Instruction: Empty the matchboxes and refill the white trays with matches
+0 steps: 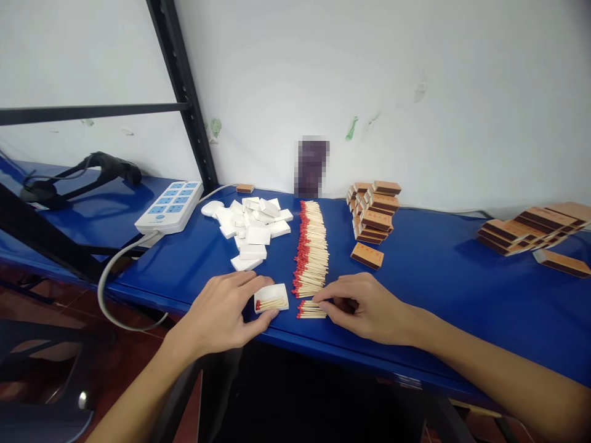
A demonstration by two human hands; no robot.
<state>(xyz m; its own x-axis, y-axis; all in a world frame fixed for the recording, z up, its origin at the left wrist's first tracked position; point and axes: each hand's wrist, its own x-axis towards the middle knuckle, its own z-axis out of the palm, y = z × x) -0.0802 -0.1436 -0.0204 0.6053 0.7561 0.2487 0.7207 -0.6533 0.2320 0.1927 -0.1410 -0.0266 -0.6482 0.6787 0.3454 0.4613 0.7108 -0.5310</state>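
My left hand [233, 311] grips a small white matchbox tray [284, 294] at the table's front edge, thumb on the near side and fingers on the far side. Several red-headed matches lie inside the tray. Just to the right, my right hand [357, 304] has thumb and forefinger pinched at the plain ends of a small group of matches [310, 309] on the table. Directly beyond that group stretches a long row of matches [314, 246], red heads to the left. A pile of white matchbox trays [257, 235] sits beyond my left hand.
Brown matchbox sleeves [376, 218] are stacked at the back, with one loose sleeve [367, 255] before them. More matchboxes [530, 227] lie far right on the blue table [438, 289]. A power strip [170, 207] and a black shelf post [184, 92] stand left. Behind is a white wall [392, 74].
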